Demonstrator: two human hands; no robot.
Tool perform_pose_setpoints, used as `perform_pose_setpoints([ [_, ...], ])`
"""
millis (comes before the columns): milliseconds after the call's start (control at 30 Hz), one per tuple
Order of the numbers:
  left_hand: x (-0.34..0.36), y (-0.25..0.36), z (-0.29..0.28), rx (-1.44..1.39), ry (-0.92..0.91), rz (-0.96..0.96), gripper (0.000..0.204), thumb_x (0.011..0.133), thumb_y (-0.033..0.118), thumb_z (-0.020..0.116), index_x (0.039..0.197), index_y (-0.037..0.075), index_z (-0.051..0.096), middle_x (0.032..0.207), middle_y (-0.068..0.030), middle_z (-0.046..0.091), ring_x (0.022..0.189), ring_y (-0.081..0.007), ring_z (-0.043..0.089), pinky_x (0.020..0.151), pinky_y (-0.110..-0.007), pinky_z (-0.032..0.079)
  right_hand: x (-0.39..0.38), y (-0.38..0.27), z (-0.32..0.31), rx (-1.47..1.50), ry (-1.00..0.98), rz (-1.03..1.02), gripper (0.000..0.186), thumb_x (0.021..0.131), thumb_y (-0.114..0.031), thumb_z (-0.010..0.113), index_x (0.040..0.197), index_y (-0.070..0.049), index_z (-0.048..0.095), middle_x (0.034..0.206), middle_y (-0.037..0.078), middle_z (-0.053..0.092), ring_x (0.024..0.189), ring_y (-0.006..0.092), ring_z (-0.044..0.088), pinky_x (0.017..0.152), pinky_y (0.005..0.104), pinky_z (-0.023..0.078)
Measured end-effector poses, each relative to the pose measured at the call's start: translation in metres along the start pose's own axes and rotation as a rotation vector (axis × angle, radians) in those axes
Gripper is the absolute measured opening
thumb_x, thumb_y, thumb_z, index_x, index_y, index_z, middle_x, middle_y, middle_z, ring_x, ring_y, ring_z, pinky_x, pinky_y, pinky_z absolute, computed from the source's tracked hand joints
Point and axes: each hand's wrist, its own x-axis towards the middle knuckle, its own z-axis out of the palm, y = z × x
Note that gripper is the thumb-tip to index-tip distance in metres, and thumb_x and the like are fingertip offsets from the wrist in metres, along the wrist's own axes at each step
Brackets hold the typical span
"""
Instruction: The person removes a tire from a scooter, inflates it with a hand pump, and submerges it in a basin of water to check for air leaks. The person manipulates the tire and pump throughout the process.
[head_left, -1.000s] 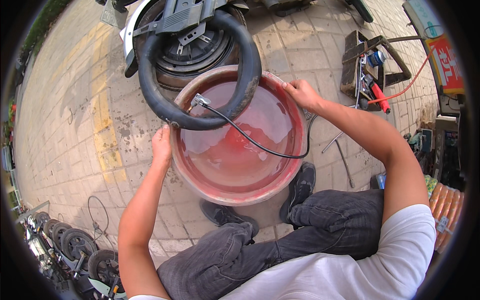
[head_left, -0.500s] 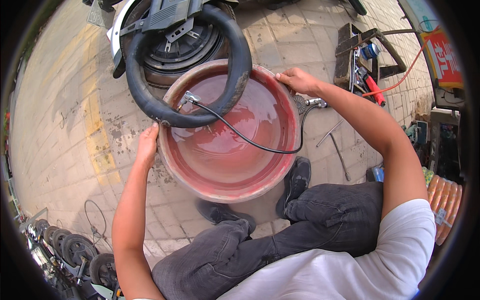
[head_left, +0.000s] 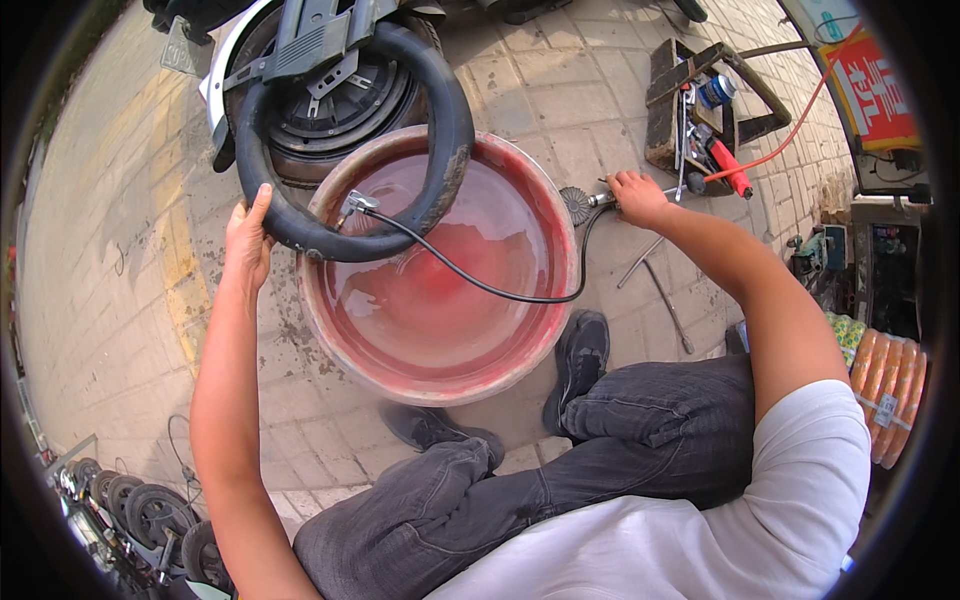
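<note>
The left hand (head_left: 249, 236) grips the black inner tube (head_left: 287, 224), extending toward its two o'clock, partly above the red basin (head_left: 440, 387). At basin's two o'clock, the right hand (head_left: 641, 199) partly covers the inflator (head_left: 600, 200), grip unclear; a hose (head_left: 530, 298) crosses.

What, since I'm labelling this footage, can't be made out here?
Head view, right hand: its own back hides how its fingers meet the metal inflator.
Head view, wheel: partly covered by the inner tube and black ribbed part.
Head view, black ribbed part: cut off by the top edge.
</note>
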Motion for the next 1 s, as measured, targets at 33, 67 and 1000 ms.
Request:
perform_pose_setpoints([
  [33,0.003,-0.001,-0.002,-0.009,0.019,0.012,0.067,0.084,0.041,0.077,0.13,0.003,0.047,0.112,-0.0053,0.061,0.096,-0.0172,0.059,0.081,-0.035,0.048,0.005,-0.003,-0.001,-0.02,0.032,-0.006,0.075,0.073,-0.027,0.081,0.135,-0.003,0.046,0.125,0.01,0.055,0.12,0.0266,0.052,0.096,0.0462,0.045],
  [67,0.001,0.0,0.004,-0.02,0.032,0.006,0.064,0.083,0.037,0.078,0.128,0.002,0.048,0.11,-0.0059,0.062,0.093,-0.0174,0.06,0.08,-0.035,0.049,0.008,-0.003,0.001,-0.03,0.04,-0.015,0.068,0.074,-0.026,0.079,0.131,-0.004,0.049,0.121,0.01,0.056,0.118,0.0261,0.053,0.094,0.0456,0.046],
  [1000,-0.059,-0.054,0.056,0.174,-0.032,0.073,0.037,0.097,0.023,0.061,0.124,0.002,0.046,0.107,-0.0087,0.059,0.092,-0.016,0.058,0.08,-0.032,0.05,0.022,-0.001,0.007,-0.145,0.168,-0.195,0.022,0.082,-0.014,0.057,0.103,-0.007,0.061,0.104,0.007,0.061,0.103,0.0235,0.059,0.084,0.0401,0.047],
])
